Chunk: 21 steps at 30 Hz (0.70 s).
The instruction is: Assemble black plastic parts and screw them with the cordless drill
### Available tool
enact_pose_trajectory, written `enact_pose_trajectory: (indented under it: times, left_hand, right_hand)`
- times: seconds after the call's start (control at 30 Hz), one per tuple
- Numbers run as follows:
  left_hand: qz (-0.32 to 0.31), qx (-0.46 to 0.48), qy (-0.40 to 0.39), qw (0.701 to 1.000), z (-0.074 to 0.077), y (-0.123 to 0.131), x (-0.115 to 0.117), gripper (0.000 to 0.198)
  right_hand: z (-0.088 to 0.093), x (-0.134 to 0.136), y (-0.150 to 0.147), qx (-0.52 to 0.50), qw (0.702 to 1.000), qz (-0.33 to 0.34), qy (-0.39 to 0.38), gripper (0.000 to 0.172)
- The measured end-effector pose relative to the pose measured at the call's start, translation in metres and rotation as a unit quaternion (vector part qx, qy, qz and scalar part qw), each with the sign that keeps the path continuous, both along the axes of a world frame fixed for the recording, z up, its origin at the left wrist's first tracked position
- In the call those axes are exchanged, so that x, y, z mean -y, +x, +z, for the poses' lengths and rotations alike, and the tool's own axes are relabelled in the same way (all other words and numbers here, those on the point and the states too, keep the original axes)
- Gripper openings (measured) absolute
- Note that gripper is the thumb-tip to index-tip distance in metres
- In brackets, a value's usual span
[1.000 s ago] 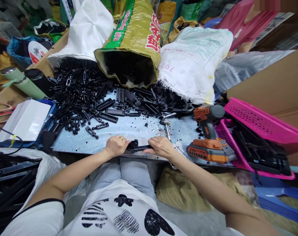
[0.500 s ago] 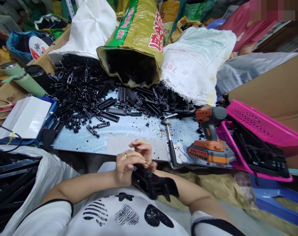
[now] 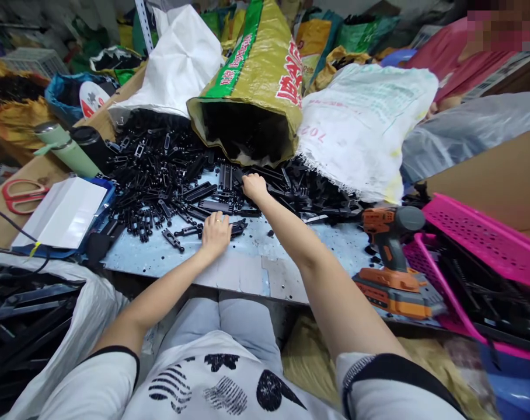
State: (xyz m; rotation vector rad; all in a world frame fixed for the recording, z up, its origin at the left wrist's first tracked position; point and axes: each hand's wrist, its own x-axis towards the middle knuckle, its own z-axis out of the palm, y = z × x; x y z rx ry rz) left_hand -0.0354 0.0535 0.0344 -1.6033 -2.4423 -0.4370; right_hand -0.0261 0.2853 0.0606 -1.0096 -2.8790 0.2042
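Observation:
A large heap of black plastic parts (image 3: 160, 169) covers the back of the pale blue table (image 3: 247, 256). My left hand (image 3: 215, 233) rests knuckles up on a black part (image 3: 236, 227) at the heap's near edge, fingers closed on it. Farther back, my right hand (image 3: 253, 186) reaches into the heap below the mouth of the yellow-green sack (image 3: 251, 87), its fingers curled down among the parts. What those fingers hold is hidden.
An orange cordless drill (image 3: 390, 262) stands at the table's right, beside a pink basket (image 3: 479, 245) of black parts. White sacks (image 3: 361, 128) lie behind the heap. At left are a white box (image 3: 63, 213), red scissors (image 3: 22, 193) and a green bottle (image 3: 66, 149). A person in red sits at far right.
Both hands left my lap, where they held a black assembled piece, and reached forward to the heap. That piece is no longer in view. The camera tilted slightly.

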Motion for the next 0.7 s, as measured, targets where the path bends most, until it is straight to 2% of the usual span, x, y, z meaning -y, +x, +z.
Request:
enact_pose_trajectory:
  times: [0.07,0.17,0.3,0.37,0.43,0.47,0.53,0.57,0.6,0.63,0.7]
  left_hand:
    - [0.032,-0.005,-0.015,0.999,0.008,-0.022,0.001,0.026]
    - [0.043,-0.003,-0.083,0.996,0.019,-0.06,0.01,0.033]
    - [0.075,0.019,-0.121,0.99,0.029,-0.093,0.028,0.032]
    - [0.047,0.028,-0.151,0.987,0.027,-0.094,0.04,0.024]
    - [0.003,0.026,-0.178,0.984,0.021,-0.087,0.051,0.02]
    - [-0.01,0.024,-0.183,0.983,0.016,-0.083,0.056,0.02]
    - [-0.01,0.019,-0.179,0.984,0.006,-0.077,0.062,0.021]
    - [0.0,0.019,-0.172,0.985,0.002,-0.075,0.065,0.021]
    - [0.012,0.023,-0.162,0.986,-0.001,-0.075,0.067,0.022]
    - [0.022,0.029,-0.147,0.988,-0.003,-0.075,0.07,0.023]
    - [0.024,0.05,-0.1,0.993,-0.002,-0.075,0.079,0.026]
  right_hand:
    - [-0.003,-0.005,-0.017,-0.005,1.0,-0.015,-0.012,0.022]
    - [-0.003,-0.007,-0.027,-0.029,0.999,-0.032,-0.031,0.025]
    - [0.006,-0.012,-0.011,-0.09,0.993,-0.061,-0.053,0.038]
    - [0.009,-0.007,0.009,-0.118,0.989,-0.061,-0.069,0.045]
    - [0.007,0.007,0.035,-0.167,0.974,-0.041,-0.149,0.049]
    - [0.005,0.017,0.049,-0.2,0.956,-0.03,-0.212,0.051]
    - [0.0,0.043,0.081,-0.267,0.9,-0.009,-0.345,0.053]
    - [-0.003,0.057,0.097,-0.286,0.874,0.007,-0.392,0.054]
    - [-0.005,0.071,0.114,-0.288,0.862,0.031,-0.415,0.055]
    - [-0.006,0.084,0.131,-0.276,0.864,0.062,-0.417,0.055]
    - [-0.008,0.104,0.163,-0.21,0.893,0.145,-0.372,0.056]
